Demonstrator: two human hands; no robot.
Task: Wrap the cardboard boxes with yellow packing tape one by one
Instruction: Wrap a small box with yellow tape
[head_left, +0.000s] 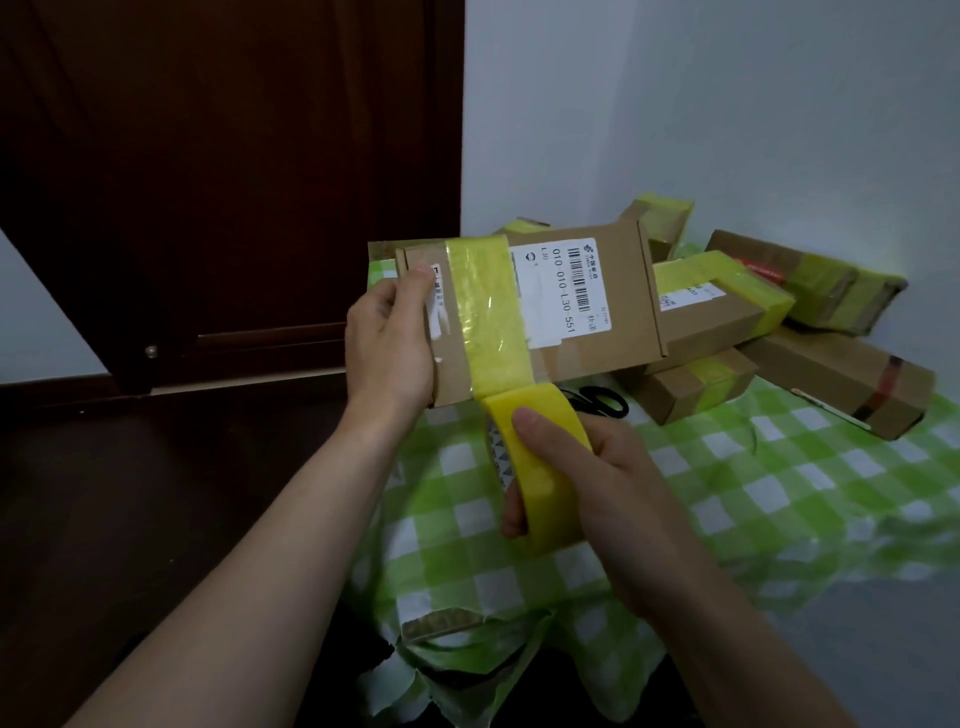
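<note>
My left hand (389, 338) grips the left end of a flat cardboard box (587, 353), held up above the surface, thumb on its top face. A white shipping label covers the box's middle. A strip of yellow tape (488, 312) runs across the box's top face from its far edge to its near edge. There it joins the yellow tape roll (545, 467), which my right hand (597, 493) grips from the right, thumb on the roll's outer face, fingers through the core.
Several taped cardboard boxes (727, 306) are piled at the back right against the white wall. Black scissors (602, 400) lie behind the roll on the green-and-white checked cloth (727, 493). A dark wooden door (234, 182) stands at the left above a dark floor.
</note>
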